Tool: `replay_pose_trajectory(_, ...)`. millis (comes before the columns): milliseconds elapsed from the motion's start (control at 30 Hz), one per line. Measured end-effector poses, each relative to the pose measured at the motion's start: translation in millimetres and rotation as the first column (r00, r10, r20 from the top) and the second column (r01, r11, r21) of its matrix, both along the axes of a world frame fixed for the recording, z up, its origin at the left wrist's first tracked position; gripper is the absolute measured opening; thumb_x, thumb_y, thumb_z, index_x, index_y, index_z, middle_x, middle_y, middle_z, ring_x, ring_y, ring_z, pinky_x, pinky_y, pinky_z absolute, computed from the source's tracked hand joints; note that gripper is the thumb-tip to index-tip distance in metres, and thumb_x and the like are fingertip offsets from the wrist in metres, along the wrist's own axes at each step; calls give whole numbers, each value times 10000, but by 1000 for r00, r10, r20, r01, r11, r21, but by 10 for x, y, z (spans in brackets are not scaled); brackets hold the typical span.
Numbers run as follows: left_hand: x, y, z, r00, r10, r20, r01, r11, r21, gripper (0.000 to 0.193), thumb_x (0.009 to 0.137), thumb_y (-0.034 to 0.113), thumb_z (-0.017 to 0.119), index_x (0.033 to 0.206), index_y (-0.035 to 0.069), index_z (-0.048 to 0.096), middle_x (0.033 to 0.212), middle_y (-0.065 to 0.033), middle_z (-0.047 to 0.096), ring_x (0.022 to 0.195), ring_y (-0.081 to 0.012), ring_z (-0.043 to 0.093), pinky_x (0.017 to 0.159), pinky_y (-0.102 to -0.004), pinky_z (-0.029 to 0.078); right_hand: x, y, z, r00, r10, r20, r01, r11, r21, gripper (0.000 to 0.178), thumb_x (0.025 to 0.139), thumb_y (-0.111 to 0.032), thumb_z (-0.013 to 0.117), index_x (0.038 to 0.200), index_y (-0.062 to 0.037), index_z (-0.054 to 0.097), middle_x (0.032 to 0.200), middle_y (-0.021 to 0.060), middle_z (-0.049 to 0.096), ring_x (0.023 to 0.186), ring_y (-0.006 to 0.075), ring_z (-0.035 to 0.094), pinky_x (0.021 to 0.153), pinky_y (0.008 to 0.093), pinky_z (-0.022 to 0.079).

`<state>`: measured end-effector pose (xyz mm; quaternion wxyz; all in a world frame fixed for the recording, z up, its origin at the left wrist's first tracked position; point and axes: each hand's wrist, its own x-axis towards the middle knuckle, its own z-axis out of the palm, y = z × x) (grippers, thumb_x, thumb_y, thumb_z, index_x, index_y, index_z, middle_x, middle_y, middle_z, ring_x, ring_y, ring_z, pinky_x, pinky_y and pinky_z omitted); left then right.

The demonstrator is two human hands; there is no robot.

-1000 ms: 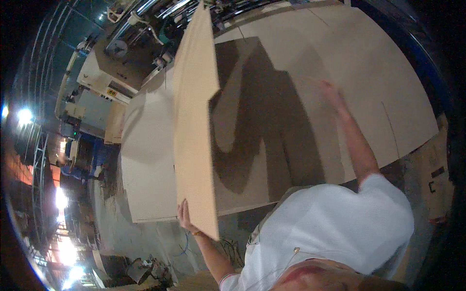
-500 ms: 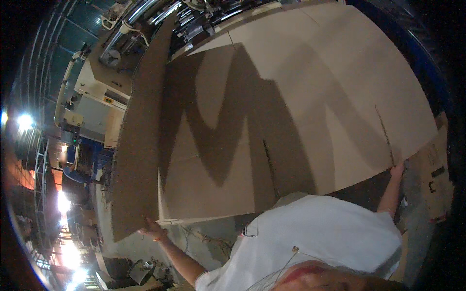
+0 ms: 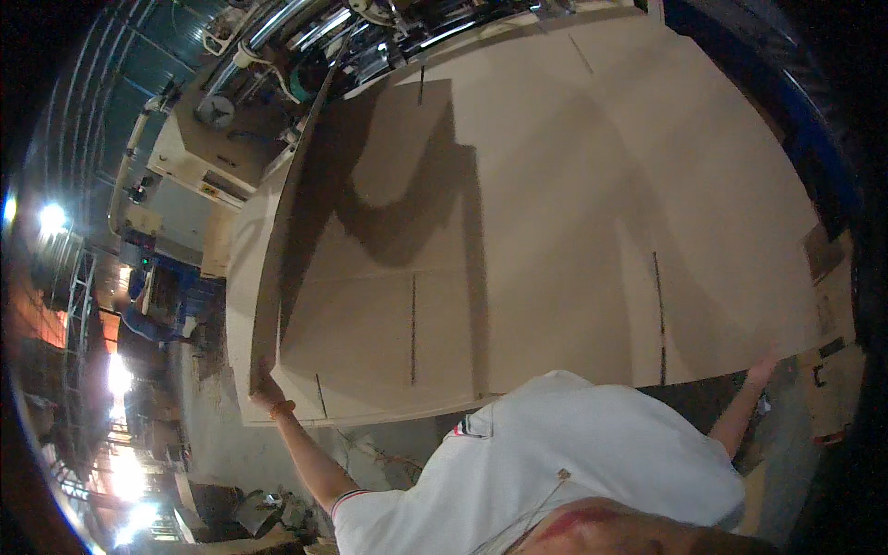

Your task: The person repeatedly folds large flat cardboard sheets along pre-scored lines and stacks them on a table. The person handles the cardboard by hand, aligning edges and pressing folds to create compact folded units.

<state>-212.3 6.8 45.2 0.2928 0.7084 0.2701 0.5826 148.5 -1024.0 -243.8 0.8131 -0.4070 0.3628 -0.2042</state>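
Observation:
A very large brown cardboard sheet [image 3: 573,250] with dark slots cut into it lies across the view in front of me. Its narrow left part stands raised, seen almost edge-on, and shadows fall over the left half. My left hand [image 3: 266,390], with an orange band at the wrist, is closed on the near end of this raised part. At the near right corner my right hand [image 3: 763,363] grips the sheet's edge; its fingers are a little blurred and partly lost against the board. More cardboard [image 3: 248,277] shows beyond the raised part at the left.
Behind the sheet runs a machine with metal rollers [image 3: 305,28]. A beige machine housing [image 3: 199,153] stands at the far left. Printed cardboard [image 3: 832,314] is at the right, beside a dark blue edge [image 3: 814,139]. Scraps [image 3: 268,513] lie on the floor; a person [image 3: 148,319] is farther off.
The sheet has shifted left, its slots with it. Its raised left part has turned from broad to nearly edge-on. My left hand has moved left and up; my right hand sits slightly lower.

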Motion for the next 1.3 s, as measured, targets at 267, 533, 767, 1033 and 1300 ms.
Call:
replay_pose_trajectory(267,49,-351,44,939,298,-170,-249,933,261,108,823,113,692,851,9,701,816,-116,693,674,-193,631,625,-319,515,381,330,1877,960,-10,280,65,980,-188,448,951,-251,470,1337,-23,456,1332,139,491,1191,287,487,1002,462,415)
replay_pose_trajectory(533,377,-563,-160,937,300,-180,-209,893,398,164,795,105,685,924,5,698,876,-130,692,757,-251,661,670,-345,529,345,2723,3561,959,152,241,185,310,-933,168,796,-75,705,937,17,700,980,105,692,820,167,643,738,320,526)
replay_pose_trajectory(767,972,-1535,158,925,191,-328,49,797,602,264,791,112,623,1025,7,687,998,-131,691,893,-283,672,792,-371,533,623,3668,3974,519,809,275,618,-133,-774,270,767,37,633,1035,24,666,1015,159,682,853,275,675,735,326,525)
replay_pose_trajectory(1033,2123,-2464,-662,782,-285,-555,531,770,353,480,734,36,628,1212,65,596,1258,-173,559,1192,-345,511,1027,-423,384,1450,3666,2462,550,833,-62,358,-303,-883,504,739,-51,535,1242,-38,568,1302,138,545,1195,292,521,976,440,419)
replay_pose_trajectory(1300,1917,-2770,-1893,513,-307,-802,695,697,177,486,804,121,551,1288,162,538,1329,-106,509,1237,-324,475,1048,-510,333,575,3832,966,488,735,-470,211,-622,-754,524,801,-115,473,1318,-187,519,1413,88,446,1281,349,427,1045,478,340)
